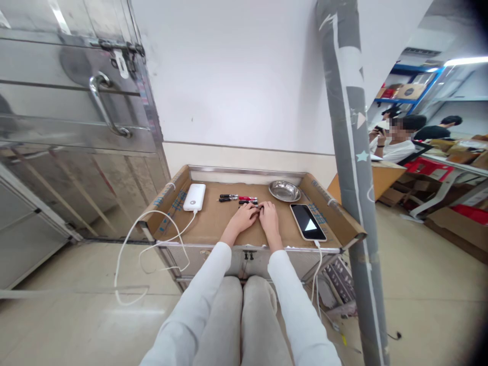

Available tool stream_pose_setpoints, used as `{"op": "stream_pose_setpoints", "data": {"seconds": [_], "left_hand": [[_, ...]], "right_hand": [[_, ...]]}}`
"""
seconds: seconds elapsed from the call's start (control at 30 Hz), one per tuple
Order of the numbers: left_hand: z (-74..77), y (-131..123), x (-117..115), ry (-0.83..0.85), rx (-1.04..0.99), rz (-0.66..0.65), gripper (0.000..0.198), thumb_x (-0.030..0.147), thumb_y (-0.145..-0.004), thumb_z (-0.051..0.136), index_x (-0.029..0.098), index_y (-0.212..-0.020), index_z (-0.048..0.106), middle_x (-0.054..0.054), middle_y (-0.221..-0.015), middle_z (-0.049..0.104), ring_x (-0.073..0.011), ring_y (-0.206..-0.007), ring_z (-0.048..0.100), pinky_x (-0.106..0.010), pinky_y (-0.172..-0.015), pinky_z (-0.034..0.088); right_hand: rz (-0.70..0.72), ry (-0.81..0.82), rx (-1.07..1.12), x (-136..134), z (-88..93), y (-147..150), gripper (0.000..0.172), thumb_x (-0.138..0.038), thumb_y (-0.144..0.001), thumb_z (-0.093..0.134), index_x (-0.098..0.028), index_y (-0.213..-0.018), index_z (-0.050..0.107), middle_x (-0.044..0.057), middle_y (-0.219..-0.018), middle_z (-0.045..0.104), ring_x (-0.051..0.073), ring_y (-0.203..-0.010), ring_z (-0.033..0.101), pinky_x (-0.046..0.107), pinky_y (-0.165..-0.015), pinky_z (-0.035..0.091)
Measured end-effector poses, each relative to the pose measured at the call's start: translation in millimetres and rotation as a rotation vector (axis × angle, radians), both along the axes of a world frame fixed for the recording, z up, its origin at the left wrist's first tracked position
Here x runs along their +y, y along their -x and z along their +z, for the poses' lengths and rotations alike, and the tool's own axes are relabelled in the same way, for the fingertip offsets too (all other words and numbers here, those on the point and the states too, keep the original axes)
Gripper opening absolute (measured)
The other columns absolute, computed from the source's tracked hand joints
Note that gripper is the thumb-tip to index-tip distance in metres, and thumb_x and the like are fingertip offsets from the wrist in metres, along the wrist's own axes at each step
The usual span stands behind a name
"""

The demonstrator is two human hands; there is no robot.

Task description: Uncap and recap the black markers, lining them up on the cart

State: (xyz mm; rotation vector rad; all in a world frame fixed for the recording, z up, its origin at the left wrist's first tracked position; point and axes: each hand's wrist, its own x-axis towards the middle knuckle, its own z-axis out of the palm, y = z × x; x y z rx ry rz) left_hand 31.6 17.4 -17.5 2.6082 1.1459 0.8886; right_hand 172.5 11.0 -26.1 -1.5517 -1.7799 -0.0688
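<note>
Head view: left hand (244, 218) and right hand (270, 218) meet over a cardboard-lined table (211, 221).
Fingertips of both hands come together at a small dark piece (260, 207) near the middle; whether either grip pinches it or only touches it, I cannot tell. Metal bowl (284, 191) sits toward the back right, its shiny bottom showing. Just beyond the hands lie black pen-like items (227, 197) and a red pen-like item (247, 199). A white power bank (194, 197) lies at left, a phone (308, 222) at right, each with a white cable. Behind stands a white wall (240, 76), with a steel door (72, 107) left and a grey wrapped pole (353, 152) right. Beyond the pole are seated people and an open cardboard box (453, 232) holding something red.
</note>
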Motion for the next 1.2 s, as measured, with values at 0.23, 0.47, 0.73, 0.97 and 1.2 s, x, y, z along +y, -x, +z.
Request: {"op": "stream_pose_setpoints", "data": {"seconds": [0.23, 0.47, 0.73, 0.97, 1.2], "left_hand": [[-10.2, 0.9, 7.8, 0.086, -0.18, 0.077, 0.014, 0.014, -0.087, 0.049, 0.017, -0.09, 0.063, -0.007, -0.099, 0.057, -0.0181, -0.097, 0.056, -0.034, -0.094, 0.046], [-8.8, 2.8, 4.9, 0.078, -0.167, 0.159, 0.011, 0.012, -0.085, 0.048, 0.017, -0.087, 0.058, -0.006, -0.092, 0.055, -0.0179, -0.091, 0.054, -0.036, -0.089, 0.048], [-9.4, 3.3, 5.0, 0.046, -0.287, 0.208, 0.018, 0.016, -0.091, 0.041, 0.018, -0.098, 0.057, -0.007, -0.103, 0.054, -0.0169, -0.098, 0.055, -0.037, -0.094, 0.046], [-2.5, 7.2, 1.5, 0.112, -0.29, 0.162, 0.01, 0.015, -0.087, 0.051, 0.018, -0.09, 0.06, -0.005, -0.093, 0.062, -0.0176, -0.094, 0.057, -0.034, -0.09, 0.046], [-2.7, 8.3, 1.1, 0.198, -0.347, 0.281, 0.005, 0.015, -0.085, 0.054, 0.018, -0.083, 0.058, -0.003, -0.085, 0.063, -0.0162, -0.082, 0.059, -0.031, -0.08, 0.047]], "right_hand": [[0.037, -0.021, -0.011, -1.1, -1.4, -0.4, 0.025, -0.007, -0.084, 0.037, -0.018, -0.09, 0.059, 0.01, -0.095, 0.059, 0.022, -0.093, 0.05, 0.032, -0.085, 0.04], [0.102, -0.003, -0.072, -0.3, -0.9, 1.1, 0.023, -0.01, -0.086, 0.04, -0.017, -0.093, 0.061, 0.009, -0.095, 0.059, 0.021, -0.094, 0.05, 0.033, -0.088, 0.04], [0.128, 0.011, -0.09, 2.3, -1.3, 1.5, 0.025, -0.009, -0.085, 0.041, -0.017, -0.096, 0.062, 0.009, -0.097, 0.058, 0.022, -0.095, 0.05, 0.033, -0.09, 0.04], [0.162, 0.021, -0.072, 1.4, -0.1, 3.2, 0.026, -0.009, -0.085, 0.038, -0.018, -0.095, 0.061, 0.008, -0.096, 0.058, 0.021, -0.094, 0.05, 0.032, -0.088, 0.041], [0.113, 0.0, -0.04, -4.7, 5.0, 4.6, 0.028, -0.006, -0.084, 0.037, -0.018, -0.091, 0.061, 0.009, -0.095, 0.058, 0.021, -0.095, 0.051, 0.031, -0.088, 0.041]]}}
